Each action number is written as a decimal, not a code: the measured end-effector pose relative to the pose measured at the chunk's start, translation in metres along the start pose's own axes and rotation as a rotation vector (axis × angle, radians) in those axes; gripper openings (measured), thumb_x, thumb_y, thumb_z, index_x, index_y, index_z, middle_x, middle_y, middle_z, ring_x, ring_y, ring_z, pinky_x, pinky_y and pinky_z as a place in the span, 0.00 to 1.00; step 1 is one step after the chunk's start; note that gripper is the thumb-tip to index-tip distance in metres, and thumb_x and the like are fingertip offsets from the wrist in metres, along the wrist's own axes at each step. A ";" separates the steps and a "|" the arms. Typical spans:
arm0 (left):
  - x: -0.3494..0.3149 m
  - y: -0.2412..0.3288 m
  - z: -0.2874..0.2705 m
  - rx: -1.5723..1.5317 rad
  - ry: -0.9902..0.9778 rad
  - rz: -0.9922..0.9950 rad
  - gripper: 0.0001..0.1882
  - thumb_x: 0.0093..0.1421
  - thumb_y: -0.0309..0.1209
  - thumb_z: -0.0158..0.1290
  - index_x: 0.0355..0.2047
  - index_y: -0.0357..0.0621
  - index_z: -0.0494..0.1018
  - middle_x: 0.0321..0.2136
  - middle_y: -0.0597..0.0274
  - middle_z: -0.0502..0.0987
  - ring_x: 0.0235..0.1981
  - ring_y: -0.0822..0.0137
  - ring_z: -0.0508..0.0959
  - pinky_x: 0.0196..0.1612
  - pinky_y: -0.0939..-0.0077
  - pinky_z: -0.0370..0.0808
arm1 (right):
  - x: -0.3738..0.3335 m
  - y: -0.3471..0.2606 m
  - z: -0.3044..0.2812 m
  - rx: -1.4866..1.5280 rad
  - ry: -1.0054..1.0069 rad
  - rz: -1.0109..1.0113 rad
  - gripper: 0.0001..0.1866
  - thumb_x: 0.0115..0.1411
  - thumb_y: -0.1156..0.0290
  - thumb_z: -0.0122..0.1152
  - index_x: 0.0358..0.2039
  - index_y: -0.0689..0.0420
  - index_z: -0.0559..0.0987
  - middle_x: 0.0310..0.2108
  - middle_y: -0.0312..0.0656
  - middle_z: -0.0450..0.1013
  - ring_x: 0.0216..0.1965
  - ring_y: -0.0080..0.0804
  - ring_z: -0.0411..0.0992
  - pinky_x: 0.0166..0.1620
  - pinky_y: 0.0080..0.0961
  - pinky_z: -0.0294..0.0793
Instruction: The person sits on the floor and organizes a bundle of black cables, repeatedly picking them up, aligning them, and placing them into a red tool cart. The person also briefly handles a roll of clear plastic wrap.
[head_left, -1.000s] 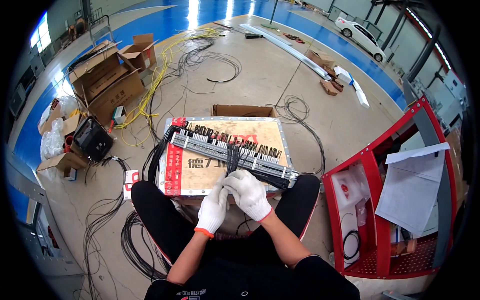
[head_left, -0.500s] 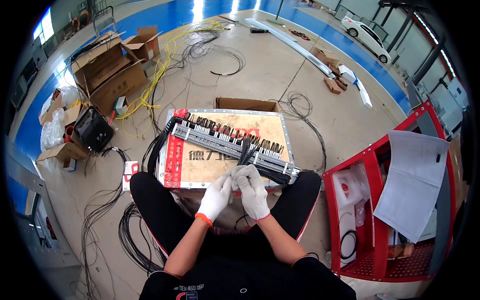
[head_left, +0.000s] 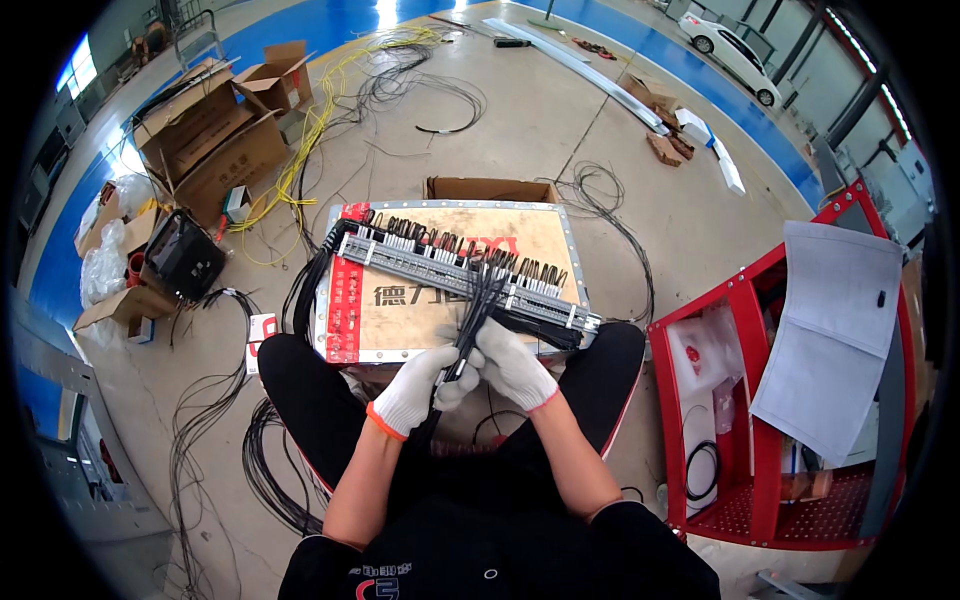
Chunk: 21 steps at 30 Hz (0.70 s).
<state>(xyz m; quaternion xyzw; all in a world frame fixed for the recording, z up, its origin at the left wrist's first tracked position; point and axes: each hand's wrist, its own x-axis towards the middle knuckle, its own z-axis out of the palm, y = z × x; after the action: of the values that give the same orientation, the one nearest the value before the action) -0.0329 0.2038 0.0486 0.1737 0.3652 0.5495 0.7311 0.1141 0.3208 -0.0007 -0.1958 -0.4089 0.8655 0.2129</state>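
Note:
A long grey terminal block strip lies slantwise across a wooden crate with metal edging, in front of my knees. White-sleeved black wire ends stick up along its far side. From near its middle a bundle of black wires runs toward me. My left hand, in a white knit glove with an orange cuff, is closed round the lower part of this bundle. Higher up, my right hand, gloved as well, grips the same wires from the right side. Its fingertips are partly hidden behind the bundle.
Open cardboard boxes and a black case stand at the left. Loose black cable lies by my left leg, yellow cable farther off. A red metal frame with a white sheet stands close on the right.
My hands were together at the strip's near edge. Now they have come slightly apart, and the black wire bundle stands drawn toward me between them. The view has shifted a little.

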 end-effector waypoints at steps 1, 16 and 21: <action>-0.001 -0.002 -0.003 0.026 -0.006 0.018 0.18 0.69 0.37 0.39 0.45 0.37 0.73 0.27 0.63 0.77 0.19 0.75 0.71 0.19 0.85 0.63 | 0.002 -0.009 0.017 -0.027 0.069 0.064 0.16 0.70 0.63 0.49 0.49 0.61 0.73 0.39 0.39 0.77 0.33 0.19 0.71 0.34 0.20 0.74; -0.054 -0.042 -0.011 0.246 0.140 -0.060 0.16 0.73 0.39 0.43 0.44 0.37 0.71 0.29 0.64 0.77 0.22 0.76 0.72 0.24 0.81 0.70 | 0.008 -0.050 0.040 -0.762 0.202 -0.181 0.18 0.72 0.61 0.45 0.37 0.63 0.76 0.27 0.39 0.78 0.30 0.27 0.73 0.39 0.25 0.72; -0.047 -0.059 0.000 0.379 0.433 0.067 0.09 0.70 0.35 0.46 0.38 0.42 0.70 0.23 0.67 0.74 0.17 0.81 0.66 0.17 0.84 0.62 | 0.007 0.007 0.003 -0.090 0.183 0.131 0.18 0.71 0.60 0.48 0.50 0.62 0.71 0.52 0.46 0.72 0.46 0.26 0.71 0.50 0.26 0.73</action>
<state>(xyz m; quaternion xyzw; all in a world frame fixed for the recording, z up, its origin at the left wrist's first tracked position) 0.0006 0.1399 0.0265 0.1979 0.6031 0.5194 0.5721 0.1053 0.3184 -0.0056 -0.3098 -0.4127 0.8367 0.1835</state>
